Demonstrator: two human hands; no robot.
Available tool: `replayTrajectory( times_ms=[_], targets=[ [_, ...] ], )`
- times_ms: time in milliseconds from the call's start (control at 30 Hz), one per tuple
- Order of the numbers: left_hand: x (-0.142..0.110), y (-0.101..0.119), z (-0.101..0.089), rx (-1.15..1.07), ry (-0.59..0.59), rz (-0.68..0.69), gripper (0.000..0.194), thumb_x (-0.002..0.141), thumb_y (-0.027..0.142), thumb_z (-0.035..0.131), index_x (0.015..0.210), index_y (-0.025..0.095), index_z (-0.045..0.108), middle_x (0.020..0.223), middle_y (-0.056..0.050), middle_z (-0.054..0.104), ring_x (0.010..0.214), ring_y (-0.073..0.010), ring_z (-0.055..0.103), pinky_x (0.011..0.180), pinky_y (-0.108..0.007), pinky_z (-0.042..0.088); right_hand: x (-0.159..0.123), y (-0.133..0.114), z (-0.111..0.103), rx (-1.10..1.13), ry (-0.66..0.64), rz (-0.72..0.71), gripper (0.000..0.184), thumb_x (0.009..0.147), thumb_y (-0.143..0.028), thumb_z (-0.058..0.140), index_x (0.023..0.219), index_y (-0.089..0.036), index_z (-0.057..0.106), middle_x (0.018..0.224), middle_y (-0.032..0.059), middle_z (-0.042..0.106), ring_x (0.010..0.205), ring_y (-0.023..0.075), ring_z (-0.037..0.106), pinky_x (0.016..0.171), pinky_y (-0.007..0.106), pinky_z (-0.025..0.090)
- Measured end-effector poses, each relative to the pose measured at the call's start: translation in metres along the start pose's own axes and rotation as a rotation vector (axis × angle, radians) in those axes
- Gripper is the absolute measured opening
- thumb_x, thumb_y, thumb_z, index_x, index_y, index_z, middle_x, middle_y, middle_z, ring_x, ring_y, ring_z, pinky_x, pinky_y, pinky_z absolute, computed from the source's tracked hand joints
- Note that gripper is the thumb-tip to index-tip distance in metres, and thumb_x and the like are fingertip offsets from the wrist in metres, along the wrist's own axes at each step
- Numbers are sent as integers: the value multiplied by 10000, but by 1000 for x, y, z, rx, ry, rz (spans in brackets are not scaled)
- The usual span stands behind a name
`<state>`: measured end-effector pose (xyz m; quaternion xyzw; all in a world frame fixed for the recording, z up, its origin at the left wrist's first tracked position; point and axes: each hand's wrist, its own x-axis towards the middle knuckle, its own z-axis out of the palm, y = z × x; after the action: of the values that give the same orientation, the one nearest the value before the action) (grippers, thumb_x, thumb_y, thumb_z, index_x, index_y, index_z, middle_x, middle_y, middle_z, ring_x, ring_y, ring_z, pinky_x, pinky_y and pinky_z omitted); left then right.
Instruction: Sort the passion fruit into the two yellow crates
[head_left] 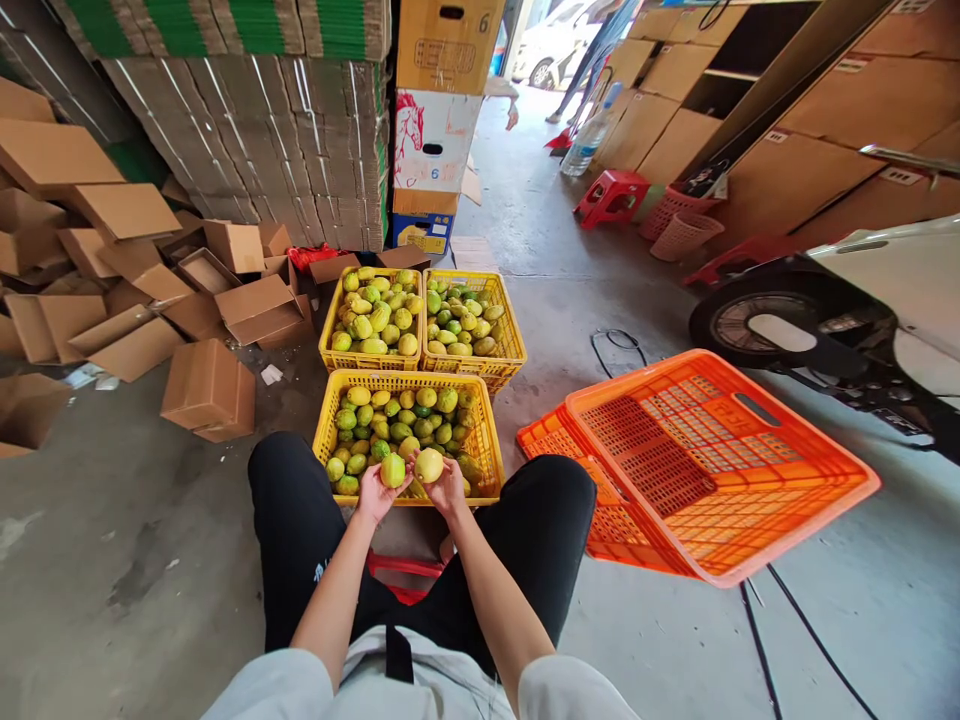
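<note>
- A tall stack of flattened cardboard (247,130) fills the far left, with loose cardboard boxes (259,305) heaped in front of it.
- To the right, an orange crate (757,440) stands tilted against or over a second orange crate (555,435); the upper one's grid floor shows, while most of the lower one's inside is hidden.
- The near yellow crate (397,380), between the person's knees, holds many green and yellow fruits (447,400), some out of sight behind the hands.
- Just beyond, the far-left yellow crate (367,358) is heaped with mostly yellow fruit, and the far-right yellow crate (465,366) holds a greener mix.
- The left hand (377,495) is curled around a greenish fruit (392,470); the right hand (448,488) grips a paler yellow fruit (429,465). Both fruits are raised above the near crate's near side.
- By my judgement the handling is partway: two fruits are up, many lie below, and which have been handled cannot be told.
</note>
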<state>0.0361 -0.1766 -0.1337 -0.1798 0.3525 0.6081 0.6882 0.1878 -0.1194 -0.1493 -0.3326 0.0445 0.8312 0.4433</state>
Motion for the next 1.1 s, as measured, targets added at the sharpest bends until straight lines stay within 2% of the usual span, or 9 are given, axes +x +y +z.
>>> replayTrajectory(
  times_ms=[100, 233, 333, 467, 600, 767, 900, 1000, 1100],
  targets=[
    [0, 1, 3, -30, 10, 21, 382, 1024, 233, 437, 1347, 87, 579, 981, -153, 765, 928, -258, 766, 830, -425, 656, -3, -1, 3, 4, -40, 11, 249, 812, -284, 618, 1042, -195, 653, 951, 86, 780, 980, 280, 773, 844, 457, 649],
    [2, 0, 1, -42, 56, 40, 305, 1007, 216, 522, 1284, 124, 607, 886, -91, 753, 747, -190, 736, 697, -314, 651, -9, -5, 1, 17, -44, 69, 147, 832, -294, 662, 949, -208, 640, 810, 37, 746, 779, 229, 759, 851, 475, 647],
    [2, -1, -1, -55, 79, 54, 278, 977, 166, 542, 1244, 155, 619, 841, -58, 737, 710, -172, 723, 682, -299, 648, -10, -4, -3, 14, -39, 126, 126, 837, -279, 651, 927, -191, 643, 805, 55, 744, 786, 238, 758, 819, 479, 649],
    [2, -1, -4, -34, 55, 14, 326, 923, 122, 572, 1242, 178, 604, 910, -71, 746, 813, -197, 761, 715, -308, 651, -7, -1, -9, -35, -24, 183, 84, 831, -253, 648, 871, -179, 641, 798, 59, 742, 758, 221, 753, 701, 371, 647],
    [3, -3, -7, 3, 6, 0, 314, 881, 121, 620, 1187, 192, 623, 838, -38, 724, 683, -147, 719, 624, -242, 610, -4, 1, -12, -56, -6, 195, 57, 840, -244, 631, 831, -187, 629, 748, 38, 727, 646, 185, 711, 619, 318, 626],
    [-1, -1, -1, -22, -63, -14, 287, 965, 332, 555, 1144, 127, 644, 906, -128, 752, 831, -242, 755, 781, -411, 648, -5, -4, -9, 33, 28, 89, 185, 836, -279, 600, 974, -174, 664, 832, 79, 759, 766, 224, 747, 728, 388, 655],
    [-6, 1, 8, -40, -132, -33, 377, 993, 262, 449, 1286, 95, 619, 1001, -172, 762, 1048, -313, 747, 958, -555, 594, -7, -10, -2, 79, -57, 18, 405, 777, -252, 543, 1154, -167, 667, 1019, 117, 775, 986, 285, 754, 871, 502, 640],
    [-5, 0, 10, -29, -113, -43, 371, 1003, 260, 507, 1340, 131, 596, 1011, -143, 769, 1003, -284, 758, 966, -522, 602, -8, -13, 3, 89, -89, -23, 371, 834, -264, 554, 1171, -166, 675, 1065, 120, 772, 1025, 265, 750, 897, 460, 640],
    [0, -1, 7, -17, 8, 2, 309, 993, 239, 575, 1286, 147, 612, 884, -84, 756, 789, -212, 754, 803, -383, 656, -10, -14, 4, 82, -95, -13, 301, 919, -388, 590, 1104, -172, 690, 961, 103, 772, 910, 231, 755, 850, 416, 653]
  ],
)
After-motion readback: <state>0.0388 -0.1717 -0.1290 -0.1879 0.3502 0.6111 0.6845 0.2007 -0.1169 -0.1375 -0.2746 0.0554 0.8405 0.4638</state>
